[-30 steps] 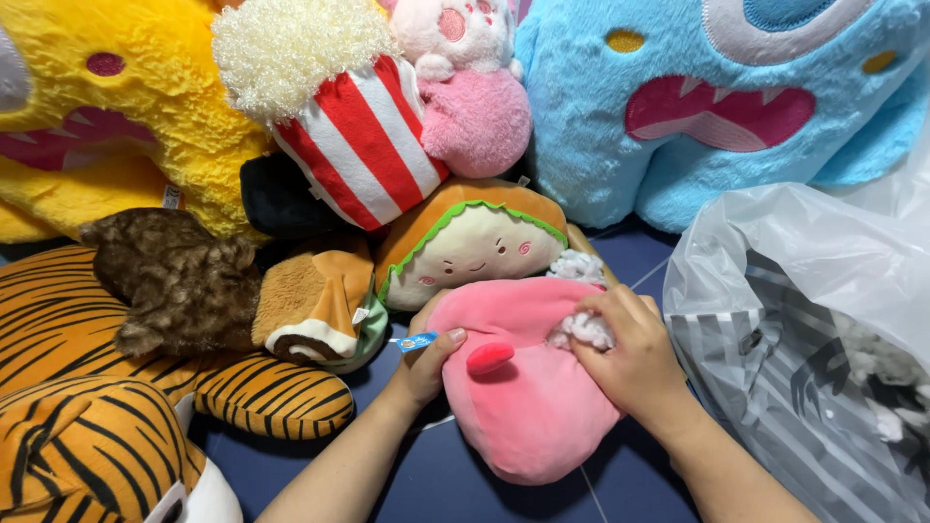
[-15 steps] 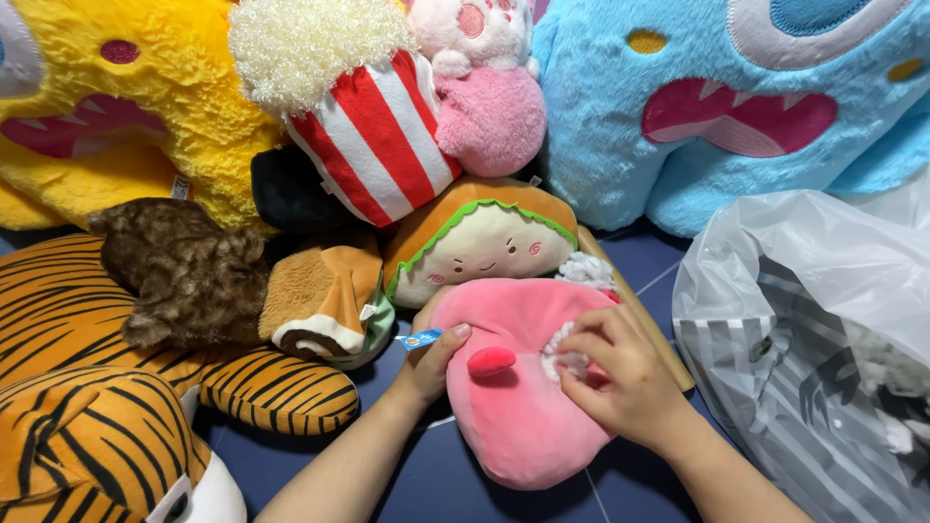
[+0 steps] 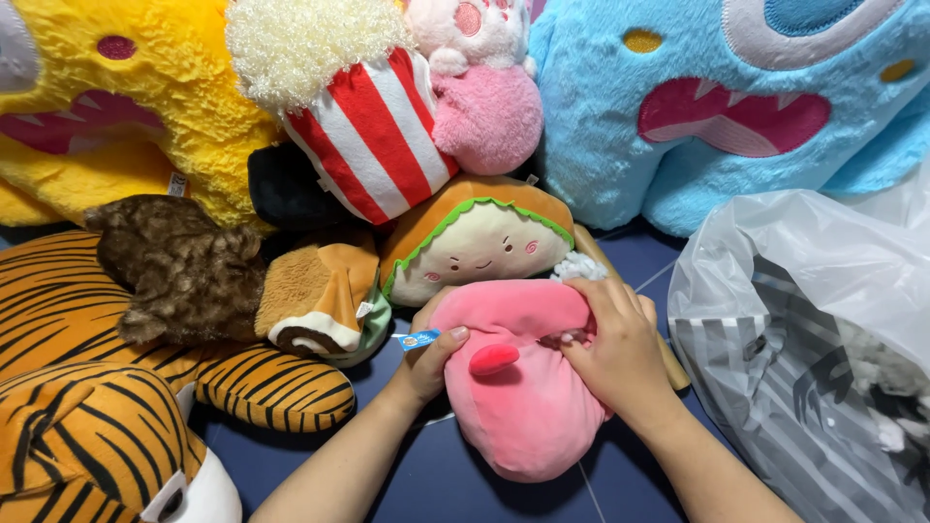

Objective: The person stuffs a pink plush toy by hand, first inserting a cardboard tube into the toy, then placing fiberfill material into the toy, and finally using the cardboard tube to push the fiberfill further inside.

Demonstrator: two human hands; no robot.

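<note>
Pink plush toy point(image 3: 513, 387): lies on the dark blue counter point(image 3: 426, 475) at centre, directly below the sandwich-shaped plush point(image 3: 475, 242) and touching it along its upper edge. A small red protruding piece sits near its middle. A small blue tag point(image 3: 418, 340) stands out at its left side.

Left hand point(image 3: 426, 363): cups the toy's left flank, thumb pressed onto the pink fabric, fingers curled behind; the tag sits just at the thumb. Grip closed on the toy, holding rather than squeezing.

Right hand point(image 3: 620, 349): lies over the toy's upper right edge, fingers bunched together and pressed into the fabric, where a little white stuffing point(image 3: 579, 266) shows at the seam. Whether the fingertips pinch the stuffing or the fabric cannot be told.

Handling, by judgement: the toy appears light, soft and yielding; it dents under the fingers and should not slip. Nothing fragile, though an open seam may shed filling. Best hold is on the body's flanks, as now, not by the tag.

Surroundings: striped popcorn plush point(image 3: 368, 145), blue monster plush point(image 3: 697, 116), yellow plush point(image 3: 126, 107), tiger plush point(image 3: 87, 368), brown furry plush point(image 3: 184, 271). A translucent plastic bag point(image 3: 804, 349) lies just right of the right forearm.
</note>
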